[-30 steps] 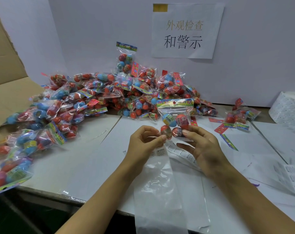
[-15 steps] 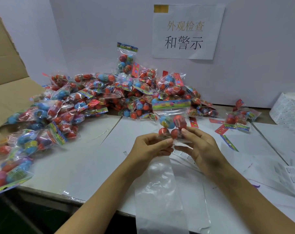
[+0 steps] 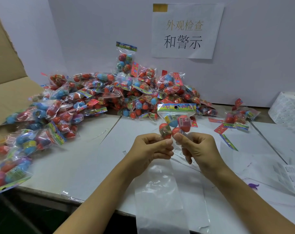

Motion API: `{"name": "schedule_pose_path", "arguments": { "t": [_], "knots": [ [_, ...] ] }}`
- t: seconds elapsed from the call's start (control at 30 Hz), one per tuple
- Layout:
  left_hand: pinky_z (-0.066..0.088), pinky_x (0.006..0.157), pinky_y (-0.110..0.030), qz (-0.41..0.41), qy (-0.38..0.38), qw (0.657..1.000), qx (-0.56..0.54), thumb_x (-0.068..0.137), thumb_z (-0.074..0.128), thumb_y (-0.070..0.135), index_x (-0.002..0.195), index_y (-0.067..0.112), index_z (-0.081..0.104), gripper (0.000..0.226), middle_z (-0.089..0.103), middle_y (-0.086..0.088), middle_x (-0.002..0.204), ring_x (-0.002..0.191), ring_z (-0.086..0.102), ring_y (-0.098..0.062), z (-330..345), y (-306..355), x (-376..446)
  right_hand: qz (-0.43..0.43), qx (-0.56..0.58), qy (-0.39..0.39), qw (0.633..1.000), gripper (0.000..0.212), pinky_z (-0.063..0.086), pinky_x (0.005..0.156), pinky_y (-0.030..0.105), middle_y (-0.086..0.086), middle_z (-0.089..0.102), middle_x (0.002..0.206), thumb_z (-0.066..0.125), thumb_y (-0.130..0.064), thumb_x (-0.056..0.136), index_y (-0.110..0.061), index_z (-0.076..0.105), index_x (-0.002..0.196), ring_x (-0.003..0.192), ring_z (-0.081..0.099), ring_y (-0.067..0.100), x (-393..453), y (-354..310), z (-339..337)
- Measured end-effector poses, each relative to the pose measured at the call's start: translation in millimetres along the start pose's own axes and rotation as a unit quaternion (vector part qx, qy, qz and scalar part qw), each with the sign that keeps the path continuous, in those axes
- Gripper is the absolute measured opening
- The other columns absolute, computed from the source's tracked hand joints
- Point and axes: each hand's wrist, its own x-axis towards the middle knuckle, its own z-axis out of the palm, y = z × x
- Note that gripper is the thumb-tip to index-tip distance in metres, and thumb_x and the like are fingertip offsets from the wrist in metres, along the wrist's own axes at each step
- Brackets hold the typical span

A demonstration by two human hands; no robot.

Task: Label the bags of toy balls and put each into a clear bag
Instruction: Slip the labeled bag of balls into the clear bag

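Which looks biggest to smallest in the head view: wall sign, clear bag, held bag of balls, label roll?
1. Clear bag, though it is nearest the camera, so inflated.
2. Wall sign.
3. Held bag of balls.
The label roll is cut off at the frame edge, so unranked.

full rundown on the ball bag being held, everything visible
The held bag of toy balls is a small clear crinkly pouch with a colourful printed header card, hole-punched, at the top. Inside are red balls and one blue, some wearing printed bands; one shows a barcode and "6+". It stands upright, header up, above the white table. The left hand and right hand pinch its bottom end at the mouth of the clear bag, which hangs towards the camera.
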Motion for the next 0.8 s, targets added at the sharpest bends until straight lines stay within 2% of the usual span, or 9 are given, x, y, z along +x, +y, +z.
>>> {"name": "schedule_pose_path", "arguments": {
  "t": [0.17, 0.27, 0.37, 0.47, 0.57, 0.6, 0.7, 0.8],
  "knots": [
    [0.060, 0.069, -0.030, -0.013, -0.007, 1.000, -0.003, 0.087, 0.077, 0.030, 0.086, 0.012, 0.080, 0.019, 0.076, -0.015, 0.086, 0.077, 0.076, -0.027, 1, 2, -2, -0.011, -0.019, -0.013, 1.000, 0.039, 0.040, 0.039, 0.024, 0.004, 0.053, 0.048, 0.080, -0.049, 0.065, -0.018, 0.062, 0.051, 0.041, 0.047, 0.015, 1, -1, -4],
    [0.061, 0.069, -0.031, 0.020, 0.026, 0.998, 0.054, 0.087, 0.079, 0.036, 0.098, 0.012, 0.079, 0.026, 0.077, -0.017, 0.090, 0.080, 0.077, -0.032, 4, -2, -2, 0.001, -0.047, -0.024, 0.999, 0.052, 0.043, 0.042, 0.025, 0.003, 0.058, 0.052, 0.075, -0.057, 0.068, -0.007, 0.064, 0.065, 0.046, 0.052, 0.016, 1, 2, -5],
    [0.060, 0.067, -0.031, 0.051, 0.034, 0.995, 0.076, 0.085, 0.079, 0.029, 0.099, 0.019, 0.081, 0.017, 0.078, -0.014, 0.088, 0.079, 0.077, -0.031, 6, -4, -2, -0.009, -0.111, -0.010, 0.994, 0.056, 0.041, 0.047, 0.022, -0.001, 0.056, 0.053, 0.068, -0.066, 0.071, -0.010, 0.068, 0.073, 0.048, 0.050, 0.011, -1, 5, -1],
    [0.060, 0.071, -0.031, 0.040, 0.019, 0.998, 0.052, 0.088, 0.078, 0.028, 0.104, 0.013, 0.080, 0.023, 0.077, -0.017, 0.092, 0.081, 0.076, -0.032, 6, -1, -2, -0.024, -0.130, -0.004, 0.991, 0.053, 0.034, 0.046, 0.019, -0.005, 0.046, 0.048, 0.066, -0.065, 0.071, -0.013, 0.065, 0.062, 0.045, 0.040, 0.009, 0, 4, -1],
    [0.060, 0.073, -0.029, 0.015, -0.004, 1.000, -0.008, 0.090, 0.074, 0.033, 0.103, 0.012, 0.081, 0.025, 0.077, -0.018, 0.097, 0.084, 0.077, -0.028, 6, 5, -3, -0.017, -0.092, -0.034, 0.995, 0.059, 0.032, 0.043, 0.020, -0.001, 0.042, 0.049, 0.069, -0.058, 0.075, 0.000, 0.066, 0.069, 0.045, 0.035, 0.011, 3, -2, -5],
    [0.060, 0.073, -0.028, 0.009, -0.008, 1.000, -0.025, 0.090, 0.074, 0.035, 0.102, 0.012, 0.081, 0.026, 0.077, -0.018, 0.098, 0.084, 0.077, -0.027, 7, 6, -3, -0.013, -0.081, -0.043, 0.996, 0.057, 0.032, 0.042, 0.021, 0.000, 0.042, 0.049, 0.069, -0.056, 0.077, 0.000, 0.066, 0.068, 0.044, 0.035, 0.012, 3, -3, -6],
    [0.060, 0.074, -0.027, 0.000, -0.018, 0.998, -0.053, 0.089, 0.068, 0.033, 0.102, 0.012, 0.082, 0.029, 0.077, -0.018, 0.103, 0.086, 0.076, -0.026, 6, 8, -3, -0.016, -0.058, -0.065, 0.996, 0.043, 0.032, 0.040, 0.022, 0.001, 0.042, 0.048, 0.067, -0.052, 0.079, -0.018, 0.062, 0.055, 0.041, 0.034, 0.013, 2, -6, -10],
    [0.060, 0.075, -0.025, -0.001, -0.033, 0.996, -0.081, 0.090, 0.068, 0.034, 0.105, 0.010, 0.081, 0.031, 0.076, -0.018, 0.107, 0.091, 0.076, -0.027, 5, 10, -4, -0.025, -0.047, -0.075, 0.996, 0.046, 0.031, 0.039, 0.025, 0.006, 0.043, 0.050, 0.066, -0.054, 0.080, -0.012, 0.066, 0.061, 0.042, 0.035, 0.016, 3, -7, -11]
  ]
}}
